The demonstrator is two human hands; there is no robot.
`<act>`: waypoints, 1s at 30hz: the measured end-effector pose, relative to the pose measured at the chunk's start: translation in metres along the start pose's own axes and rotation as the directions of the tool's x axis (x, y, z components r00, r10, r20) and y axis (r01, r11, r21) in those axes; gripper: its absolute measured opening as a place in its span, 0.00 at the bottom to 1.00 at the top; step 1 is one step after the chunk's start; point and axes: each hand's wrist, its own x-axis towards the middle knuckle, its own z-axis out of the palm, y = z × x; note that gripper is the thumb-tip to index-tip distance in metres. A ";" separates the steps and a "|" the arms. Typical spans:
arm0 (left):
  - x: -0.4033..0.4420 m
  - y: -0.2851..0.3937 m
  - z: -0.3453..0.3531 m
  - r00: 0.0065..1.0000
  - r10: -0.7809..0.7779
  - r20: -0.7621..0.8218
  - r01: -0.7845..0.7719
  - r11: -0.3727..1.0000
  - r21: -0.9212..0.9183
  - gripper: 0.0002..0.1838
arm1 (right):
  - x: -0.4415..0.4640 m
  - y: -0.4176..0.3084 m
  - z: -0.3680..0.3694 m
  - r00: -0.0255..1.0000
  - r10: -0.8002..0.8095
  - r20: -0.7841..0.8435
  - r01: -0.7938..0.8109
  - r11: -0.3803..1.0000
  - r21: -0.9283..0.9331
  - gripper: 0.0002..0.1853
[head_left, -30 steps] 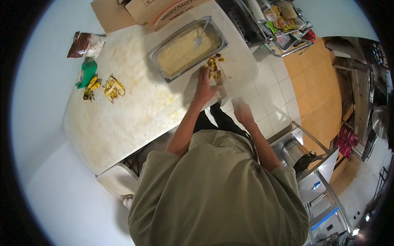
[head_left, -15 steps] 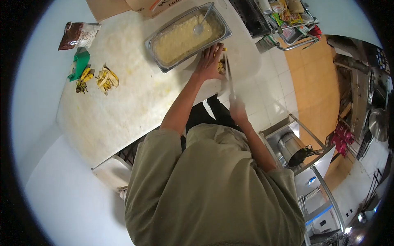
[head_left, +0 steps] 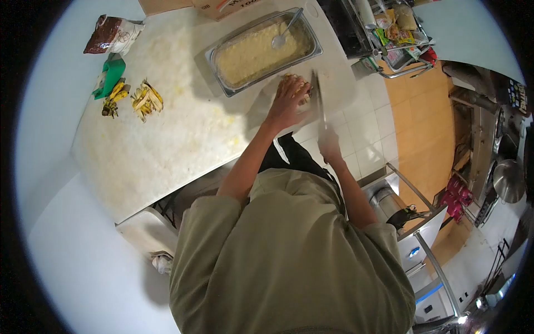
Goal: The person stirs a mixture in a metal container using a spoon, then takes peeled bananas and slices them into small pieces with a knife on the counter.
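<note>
My right hand (head_left: 329,146) grips a knife (head_left: 319,100) by its handle, blade pointing away from me. To its left, my left hand (head_left: 289,106) curls over a small heap of brown and pale chopped food pieces (head_left: 305,98) on the worktop. The fingers hide much of the heap, and its exact kind cannot be made out. The blade stands just right of the pieces. Beyond my left hand is a deep metal pan (head_left: 216,71) holding a pale yellow, lumpy mixture (head_left: 250,55). A metal spoon (head_left: 279,40) rests in it, its handle over the far rim.
Banana peels (head_left: 147,100) and small bananas (head_left: 117,93) lie on the worktop (head_left: 167,150) at left. Near them are a green packet (head_left: 109,77) and a brown-and-white bag (head_left: 113,34). A cardboard box (head_left: 222,6) stands behind. A metal cart (head_left: 417,234) is to my right.
My left hand has drawn its spread fingers in over the chopped pieces. The knife and my right hand have shifted slightly right. The whole view has also moved a little.
</note>
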 end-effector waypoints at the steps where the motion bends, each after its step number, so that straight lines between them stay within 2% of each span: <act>1: -0.010 0.000 -0.001 0.997 -0.066 -0.043 0.063 0.995 -0.081 0.51 | -0.001 0.005 0.003 0.991 -0.134 -0.017 0.134 0.991 -0.027 0.22; 2: -0.018 -0.001 -0.001 0.992 -0.122 -0.036 0.121 0.991 -0.050 0.59 | -0.002 0.010 0.004 0.993 -0.122 0.013 0.122 0.992 -0.043 0.22; 5: -0.030 -0.004 0.000 0.967 -0.242 -0.076 0.237 0.969 -0.067 0.68 | -0.003 -0.006 0.001 0.999 -0.037 0.034 0.038 0.999 -0.039 0.22; 6: -0.026 -0.005 -0.002 0.970 -0.231 -0.078 0.228 0.973 -0.045 0.69 | -0.002 -0.013 -0.002 1.000 0.003 0.027 -0.002 1.000 -0.029 0.22; 9: -0.011 -0.010 0.000 0.979 -0.192 -0.073 0.191 0.981 -0.017 0.71 | -0.004 -0.014 -0.008 0.995 -0.069 0.070 0.072 0.997 -0.036 0.22; 11: 0.003 -0.016 0.005 0.984 -0.161 -0.074 0.159 0.987 -0.039 0.70 | -0.009 -0.005 -0.009 0.996 -0.091 0.024 0.090 0.996 0.004 0.23; 12: 0.009 -0.018 0.008 0.984 -0.153 -0.087 0.148 0.987 -0.067 0.67 | -0.011 -0.001 -0.011 0.995 -0.103 -0.001 0.103 0.994 0.024 0.23; 15: 0.016 -0.030 0.040 0.987 -0.070 -0.148 0.054 0.993 -0.104 0.62 | -0.024 -0.005 -0.030 0.968 0.236 0.086 -0.251 0.927 0.281 0.23; 16: 0.016 -0.025 0.037 0.988 -0.071 -0.135 0.057 0.993 -0.105 0.57 | -0.028 0.001 -0.032 0.952 0.292 0.093 -0.306 0.879 0.366 0.23; 19: 0.018 -0.015 0.026 0.995 -0.043 -0.092 0.035 0.995 -0.092 0.53 | -0.043 0.018 -0.039 0.917 0.397 0.034 -0.384 0.857 0.345 0.23; 22: 0.019 0.005 0.015 0.989 -0.064 -0.132 0.042 0.986 -0.163 0.46 | -0.061 0.036 -0.044 0.906 0.423 0.031 -0.407 0.846 0.344 0.23; 25: 0.023 -0.002 0.038 0.985 -0.074 -0.156 0.062 0.995 -0.078 0.43 | -0.075 0.044 -0.043 0.895 0.445 0.032 -0.428 0.834 0.348 0.23; 28: 0.023 -0.005 0.039 0.998 -0.040 -0.045 0.040 0.999 -0.012 0.38 | -0.088 0.060 -0.032 0.909 0.417 0.020 -0.397 0.849 0.349 0.21; 30: 0.018 0.010 0.017 0.988 -0.020 -0.151 0.025 0.999 0.031 0.34 | -0.087 0.080 -0.021 0.939 0.344 -0.016 -0.325 0.901 0.289 0.21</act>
